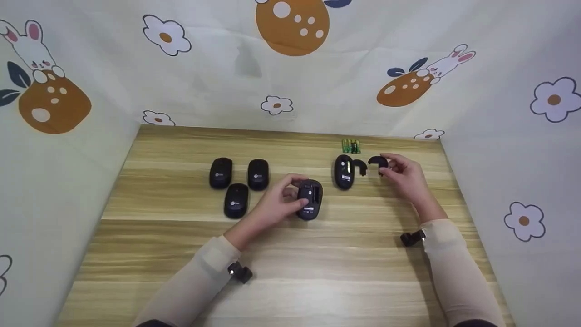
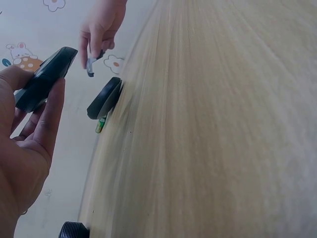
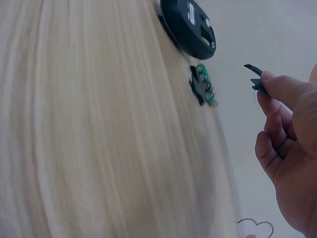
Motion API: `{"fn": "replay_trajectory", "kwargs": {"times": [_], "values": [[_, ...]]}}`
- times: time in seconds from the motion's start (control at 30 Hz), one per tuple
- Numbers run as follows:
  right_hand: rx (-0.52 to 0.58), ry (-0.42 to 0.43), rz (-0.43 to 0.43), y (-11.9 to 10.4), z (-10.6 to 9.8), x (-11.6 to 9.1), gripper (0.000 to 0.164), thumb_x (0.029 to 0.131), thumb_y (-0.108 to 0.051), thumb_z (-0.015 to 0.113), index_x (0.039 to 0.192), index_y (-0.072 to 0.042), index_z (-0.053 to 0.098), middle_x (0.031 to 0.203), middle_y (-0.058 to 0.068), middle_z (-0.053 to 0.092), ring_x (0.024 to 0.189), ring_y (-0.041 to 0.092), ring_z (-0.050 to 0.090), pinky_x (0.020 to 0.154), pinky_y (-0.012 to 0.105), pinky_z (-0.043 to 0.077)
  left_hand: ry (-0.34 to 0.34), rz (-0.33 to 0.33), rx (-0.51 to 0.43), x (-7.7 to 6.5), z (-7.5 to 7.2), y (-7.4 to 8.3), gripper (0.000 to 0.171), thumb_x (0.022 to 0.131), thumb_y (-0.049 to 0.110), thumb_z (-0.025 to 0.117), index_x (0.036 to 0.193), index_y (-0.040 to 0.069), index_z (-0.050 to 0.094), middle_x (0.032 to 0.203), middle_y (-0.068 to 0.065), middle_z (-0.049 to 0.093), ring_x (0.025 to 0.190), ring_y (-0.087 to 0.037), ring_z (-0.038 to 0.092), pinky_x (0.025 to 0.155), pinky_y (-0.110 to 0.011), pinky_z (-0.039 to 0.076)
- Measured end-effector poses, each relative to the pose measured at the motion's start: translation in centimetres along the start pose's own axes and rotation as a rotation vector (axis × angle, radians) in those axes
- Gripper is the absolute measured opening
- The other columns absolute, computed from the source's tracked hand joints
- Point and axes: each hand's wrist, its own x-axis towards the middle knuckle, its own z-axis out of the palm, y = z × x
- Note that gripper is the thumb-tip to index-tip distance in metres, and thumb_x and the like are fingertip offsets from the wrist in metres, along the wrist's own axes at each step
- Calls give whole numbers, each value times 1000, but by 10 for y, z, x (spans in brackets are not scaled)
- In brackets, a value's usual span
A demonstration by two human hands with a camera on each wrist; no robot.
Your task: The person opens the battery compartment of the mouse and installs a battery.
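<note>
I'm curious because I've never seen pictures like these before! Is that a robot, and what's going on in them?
No robot here: these are a person's own two bare hands. The big picture comes from a camera worn on the head, looking down. The other two come from a small black camera on each wrist, so they look tilted.

On the wooden table, three black mice sit together, right way up. Farther right is an upside-down mouse with a loose cover beside it, and a row of green batteries behind.

The left hand holds a computer mouse with its underside showing and its battery slot uncovered. The right hand pinches a curved black cover.
</note>
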Motion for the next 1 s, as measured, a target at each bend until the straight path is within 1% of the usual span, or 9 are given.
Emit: {"fn": "replay_trajectory", "kwargs": {"times": [0.1, 0.23, 0.37, 0.47, 0.57, 0.7, 0.87, 1.0], "values": [[15, -29, 20, -1, -3, 1, 44, 98, 8, 77, 141, 13, 66, 98, 30, 70, 76, 10, 63, 67, 15, 53, 0, -1, 3, 1, -1, 0, 57, 96, 7, 84, 149, 10, 62, 139, -13, 64, 101, -26, 74, 90, -39, 66], [19, -54, 28, 1, -7, 4, 45, 99, 10, 76, 141, 16, 63, 98, 29, 70, 77, 11, 63, 65, 16, 52, 1, -4, 5, 2, -1, 2, 57, 96, 7, 84, 149, 11, 63, 138, -13, 64, 101, -26, 74, 90, -39, 66], [-19, -58, 41, 17, -6, 11, 43, 99, 10, 75, 141, 16, 64, 99, 34, 69, 75, 8, 61, 62, 14, 48, 4, 0, 14, 3, -2, 2, 57, 97, 8, 84, 149, 11, 63, 136, -12, 65, 101, -25, 74, 92, -37, 63], [-40, -54, 45, 35, -6, 18, 43, 100, 8, 76, 141, 14, 65, 101, 36, 68, 74, 6, 59, 62, 13, 47, 5, 4, 15, 4, -2, 2, 57, 97, 8, 84, 150, 11, 63, 136, -12, 65, 101, -25, 74, 93, -37, 62], [-64, -57, 33, 48, -6, 23, 43, 99, 6, 78, 141, 11, 67, 101, 32, 70, 74, 6, 58, 62, 12, 47, 7, 6, 14, 5, -2, 2, 57, 97, 8, 84, 149, 11, 63, 136, -12, 65, 101, -25, 74, 92, -37, 63], [-100, -70, 27, 56, -7, 26, 44, 98, 1, 81, 140, 5, 71, 99, 25, 72, 77, 8, 60, 65, 13, 50, 16, -2, 18, 4, -1, 3, 57, 96, 7, 84, 149, 11, 63, 136, -12, 65, 101, -26, 74, 91, -37, 64], [-159, -82, 22, 61, -7, 23, 43, 99, -4, 83, 140, 1, 72, 98, 18, 73, 81, 12, 63, 70, 15, 52, 11, -24, 11, 1, 1, 3, 57, 96, 6, 84, 149, 12, 63, 137, -10, 64, 102, -25, 74, 92, -39, 65], [-200, -89, 16, 64, -8, 21, 43, 100, -8, 83, 140, 1, 72, 100, 18, 72, 83, 16, 61, 70, 16, 49, 6, -35, 20, 1, 2, 2, 57, 96, 7, 84, 149, 16, 63, 139, -9, 64, 104, -25, 74, 91, -41, 66]]}}
